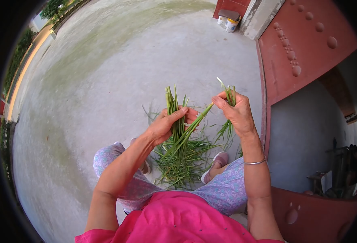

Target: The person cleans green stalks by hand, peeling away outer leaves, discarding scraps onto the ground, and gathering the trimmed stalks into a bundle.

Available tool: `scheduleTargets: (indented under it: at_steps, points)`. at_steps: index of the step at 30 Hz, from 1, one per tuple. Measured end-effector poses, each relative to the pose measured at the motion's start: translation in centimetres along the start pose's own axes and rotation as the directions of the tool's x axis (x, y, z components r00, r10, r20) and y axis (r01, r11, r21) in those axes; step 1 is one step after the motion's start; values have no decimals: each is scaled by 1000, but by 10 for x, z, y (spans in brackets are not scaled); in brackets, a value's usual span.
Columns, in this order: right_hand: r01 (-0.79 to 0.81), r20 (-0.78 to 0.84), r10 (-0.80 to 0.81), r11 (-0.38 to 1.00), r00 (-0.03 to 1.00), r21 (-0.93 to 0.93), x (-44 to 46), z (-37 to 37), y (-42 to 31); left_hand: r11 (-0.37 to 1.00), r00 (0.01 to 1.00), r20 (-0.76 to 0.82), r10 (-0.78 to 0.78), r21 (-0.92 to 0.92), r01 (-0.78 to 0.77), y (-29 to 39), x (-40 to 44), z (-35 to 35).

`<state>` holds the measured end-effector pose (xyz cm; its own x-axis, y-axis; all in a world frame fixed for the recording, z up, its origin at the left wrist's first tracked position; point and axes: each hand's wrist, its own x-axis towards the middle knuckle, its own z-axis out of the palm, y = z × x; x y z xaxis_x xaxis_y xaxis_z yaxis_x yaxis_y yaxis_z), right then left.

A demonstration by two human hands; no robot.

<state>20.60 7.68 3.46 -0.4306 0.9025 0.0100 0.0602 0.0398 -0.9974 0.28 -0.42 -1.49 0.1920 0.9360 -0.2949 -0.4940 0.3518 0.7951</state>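
Observation:
In the middle of the head view my left hand [168, 122] is closed round a bunch of long green stalks [172, 101], their cut-looking ends pointing up and the leaves hanging down. My right hand [236, 110], to the right and slightly higher, is closed on a smaller bunch of green stalks [227, 128]. Between its thumb and fingers it also pinches the end of a green stalk [202, 115] that slants down to the left bunch. Below both hands a loose pile of green leaves [182, 164] lies on the ground between my feet.
Pale concrete floor [117, 73] stretches ahead. A red door [300, 52] stands on the right beside a doorway into a darker room [304, 129]. White containers [229, 23] sit by the wall at the top. My shoe [215, 165] is beside the pile.

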Motion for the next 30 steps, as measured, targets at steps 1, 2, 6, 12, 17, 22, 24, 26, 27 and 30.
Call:
scheduleTargets:
  at_steps: [1, 2, 6, 12, 17, 22, 24, 26, 27, 30]
  points:
    - [19, -31, -20, 999, 999, -31, 1, -3, 0, 999, 1000, -20, 22, 24, -22, -1, 2, -4]
    - [38, -63, -42, 997, 997, -63, 2, -6, 0, 1000, 999, -22, 26, 11, -26, -2, 4, -7]
    - [44, -153, -68, 987, 986, -156, 2, -20, -1, 999, 991, -126, 52, 12, -51, 2, 5, -8]
    - [16, -194, -51, 985, 980, -174, 1, -31, 3, 968, 925, -299, 236, 161, -195, 3, 6, -21]
    - [42, -131, -68, 979, 989, -197, 1, -19, 16, 972, 985, -135, 108, 224, -76, 3, -3, 2]
    - [17, -78, -34, 978, 996, -208, 2, -2, 19, 912, 996, -49, 75, 407, -49, -4, -8, 18]
    - [23, -61, -36, 981, 997, -191, 3, 2, 24, 905, 995, -31, 99, 419, -77, -8, -6, 18]
    - [8, -52, -18, 982, 998, -188, 3, 4, 24, 909, 995, -38, 90, 412, -66, -8, -7, 17]
    - [0, -47, -9, 983, 999, -186, 3, 5, 23, 911, 995, -42, 85, 408, -61, -8, -7, 16]
    - [-39, -48, 34, 991, 998, -127, 4, 6, 24, 934, 997, -68, 38, 358, -12, -4, -8, 14]
